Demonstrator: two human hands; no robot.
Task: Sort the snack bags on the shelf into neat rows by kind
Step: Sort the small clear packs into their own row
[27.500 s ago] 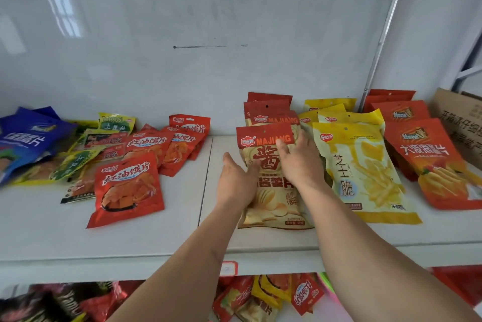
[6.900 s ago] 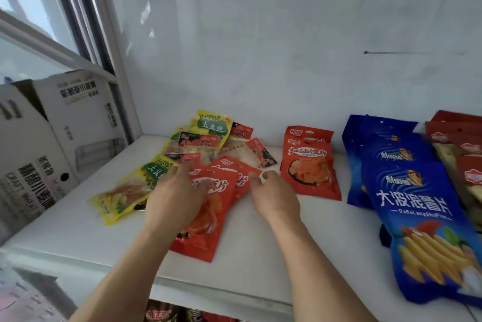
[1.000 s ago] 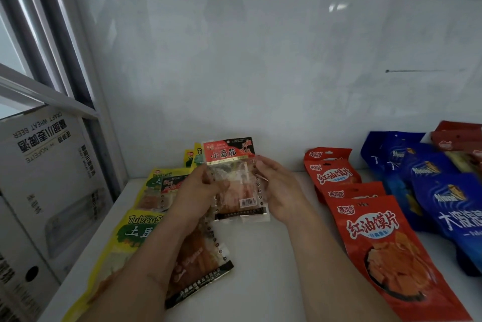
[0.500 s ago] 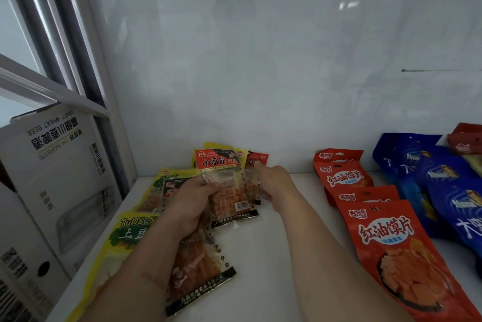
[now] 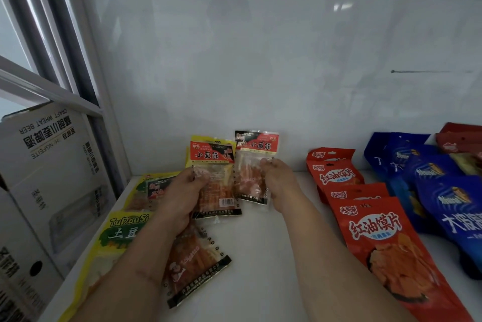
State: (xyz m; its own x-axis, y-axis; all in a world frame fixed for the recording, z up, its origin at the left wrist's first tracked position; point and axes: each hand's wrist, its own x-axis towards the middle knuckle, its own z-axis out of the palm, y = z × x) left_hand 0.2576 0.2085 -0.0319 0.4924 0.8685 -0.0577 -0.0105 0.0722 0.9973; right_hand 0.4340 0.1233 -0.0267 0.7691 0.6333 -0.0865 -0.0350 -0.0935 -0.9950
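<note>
Snack bags (image 5: 375, 241) spread over a white shelf (image 5: 260, 269), partly sorted. Two clear packets with red header cards held up near centre, side by side and almost touching. Left packet (image 5: 216, 181) gripped by the left hand (image 5: 182, 196), thumb across its front at the packet's 9 o'clock edge, fingers curled behind; barcode visible near the lower right corner. Right packet (image 5: 251, 165) pinched by the right hand (image 5: 276, 181) at its 3 o'clock edge, fingertips folded onto the clear film, header card upright and slightly higher than its neighbour. Behind the left packet, at its 12 o'clock, a yellow bag (image 5: 198, 140) peeking out.

At 7 o'clock from the hands, another clear packet (image 5: 195, 264) lying flat on the shelf, tilted, black strip along its lower edge, partly under the left forearm. At 8 o'clock, yellow-green bags (image 5: 122, 233) lying flat toward the shelf's left end, one more clear packet (image 5: 156, 188) resting among them.

At 3 to 4 o'clock, a row of red bags (image 5: 336, 178) running front to back, overlapping like tiles, nearest one largest in view. Further to 3 o'clock, blue bags (image 5: 430, 173) in an overlapping row, then dark red bags (image 5: 461, 139) at the frame's right edge.

At 9 o'clock, outside the shelf frame, a white cardboard box (image 5: 47, 165) with inverted print.
</note>
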